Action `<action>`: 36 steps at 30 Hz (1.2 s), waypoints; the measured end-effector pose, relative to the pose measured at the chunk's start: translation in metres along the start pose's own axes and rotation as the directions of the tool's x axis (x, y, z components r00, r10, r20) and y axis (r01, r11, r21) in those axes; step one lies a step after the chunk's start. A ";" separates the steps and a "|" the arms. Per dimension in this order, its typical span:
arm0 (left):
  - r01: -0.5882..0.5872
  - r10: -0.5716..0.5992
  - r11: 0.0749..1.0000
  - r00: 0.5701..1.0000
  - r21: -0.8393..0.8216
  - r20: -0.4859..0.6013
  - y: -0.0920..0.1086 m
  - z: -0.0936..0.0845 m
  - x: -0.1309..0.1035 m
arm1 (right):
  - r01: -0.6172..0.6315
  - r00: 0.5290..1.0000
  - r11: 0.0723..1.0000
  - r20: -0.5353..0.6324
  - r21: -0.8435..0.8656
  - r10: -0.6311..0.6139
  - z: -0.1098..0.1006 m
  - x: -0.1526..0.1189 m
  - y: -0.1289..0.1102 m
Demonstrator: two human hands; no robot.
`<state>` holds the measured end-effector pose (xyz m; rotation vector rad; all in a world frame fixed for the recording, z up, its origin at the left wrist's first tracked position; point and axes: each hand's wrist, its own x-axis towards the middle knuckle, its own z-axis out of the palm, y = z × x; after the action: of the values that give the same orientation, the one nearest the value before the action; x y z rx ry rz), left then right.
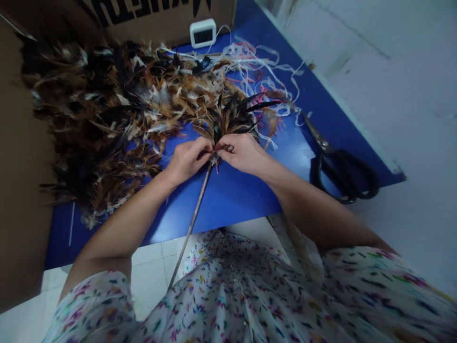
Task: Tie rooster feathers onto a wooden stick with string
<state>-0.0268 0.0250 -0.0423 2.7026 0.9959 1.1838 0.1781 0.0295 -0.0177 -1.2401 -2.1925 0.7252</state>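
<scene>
At the top of a thin wooden stick [194,214], both hands meet around the base of a bunch of dark and brown feathers [232,112]. My left hand [187,159] is closed, thumb and forefinger pinched together. From the other side my right hand [243,151] pinches too, its fingertips almost touching the left ones. A thin string [214,152] seems to run between the fingertips, though most of it is hidden. Below them a short pink end hangs by the pale feather bases. The stick slants down towards my lap, past the table's front edge.
A large heap of brown and black feathers [103,109] covers the blue table's [228,205] left and back. White and pink ribbons [264,66] lie tangled at back right. Black-handled scissors [339,166] rest near the right edge. A small white digital display [203,34] stands before a cardboard box [164,21].
</scene>
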 end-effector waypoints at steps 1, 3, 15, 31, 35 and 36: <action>0.004 -0.004 1.000 1.000 -0.005 0.005 0.000 0.000 0.000 | -0.004 1.000 1.000 0.003 -0.002 0.004 0.000 0.000 0.000; 0.023 -0.023 1.000 1.000 -0.021 0.020 -0.001 -0.001 -0.001 | -0.012 1.000 1.000 0.007 -0.002 0.012 0.000 0.000 0.000; -0.168 0.162 0.979 0.985 0.115 0.058 -0.007 -0.001 -0.002 | -0.008 1.000 0.999 0.013 0.032 0.008 0.001 0.003 0.000; -0.435 0.405 0.861 0.900 0.262 0.164 -0.003 -0.006 0.004 | 0.071 0.997 0.978 -0.039 0.197 -0.065 0.007 0.006 0.009; -0.535 0.509 0.759 0.843 0.371 0.174 0.001 -0.008 0.007 | 0.047 0.998 0.978 0.022 0.205 -0.052 0.005 0.006 0.009; -0.544 0.518 0.748 0.837 0.381 0.178 0.002 -0.008 0.008 | 0.047 0.998 0.978 0.033 0.205 -0.054 0.004 0.007 0.009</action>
<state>-0.0275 0.0263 -0.0314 3.5107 0.5092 1.0128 0.1779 0.0384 -0.0252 -1.0715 -2.1108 0.9347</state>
